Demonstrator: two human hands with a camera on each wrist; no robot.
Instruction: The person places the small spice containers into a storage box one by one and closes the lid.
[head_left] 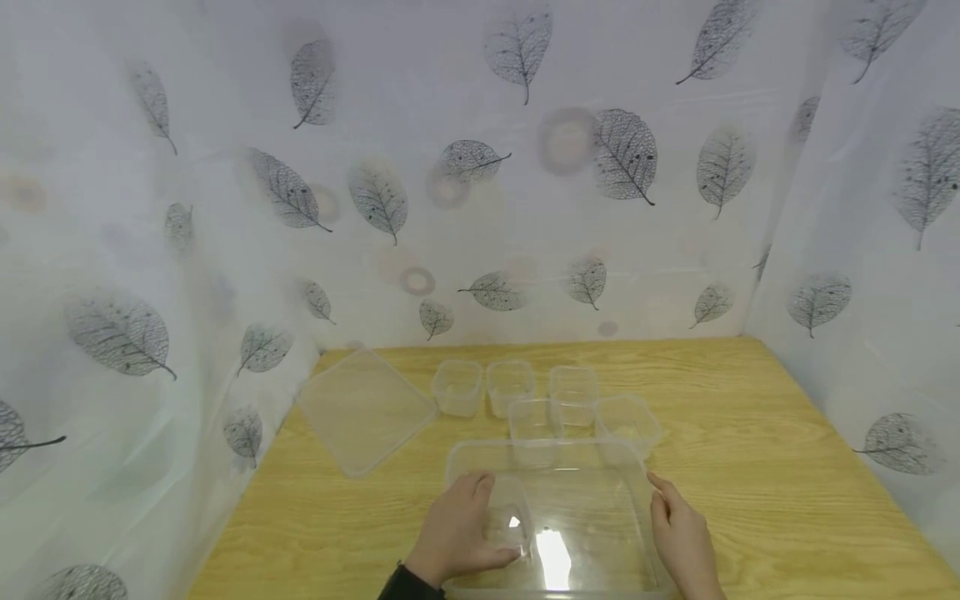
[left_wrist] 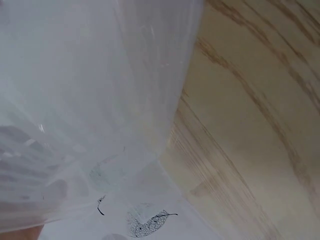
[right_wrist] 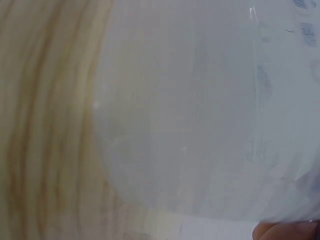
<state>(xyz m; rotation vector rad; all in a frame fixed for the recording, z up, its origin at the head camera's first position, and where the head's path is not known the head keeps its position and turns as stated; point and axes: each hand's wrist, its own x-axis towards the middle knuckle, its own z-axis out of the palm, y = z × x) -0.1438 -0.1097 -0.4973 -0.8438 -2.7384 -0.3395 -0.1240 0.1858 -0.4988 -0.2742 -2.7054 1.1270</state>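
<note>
A large clear plastic box (head_left: 585,517) stands on the table close in front of me. Inside its left part is a small clear container (head_left: 510,508), and my left hand (head_left: 461,529) grips it with thumb and fingers spread around it. At the box's right rim, my right hand (head_left: 684,537) holds the edge between thumb and fingers. In the left wrist view, a cloudy plastic wall (left_wrist: 95,65) covers most of the left side, with a bit of skin below. A fingertip (right_wrist: 285,231) shows under the box wall (right_wrist: 175,110) in the right wrist view.
Several small clear containers (head_left: 457,387) stand behind the large box, two of them right at its far rim. A flat clear lid (head_left: 367,412) lies at the back left. Leaf-patterned curtains (head_left: 495,208) border the wooden table (head_left: 765,467).
</note>
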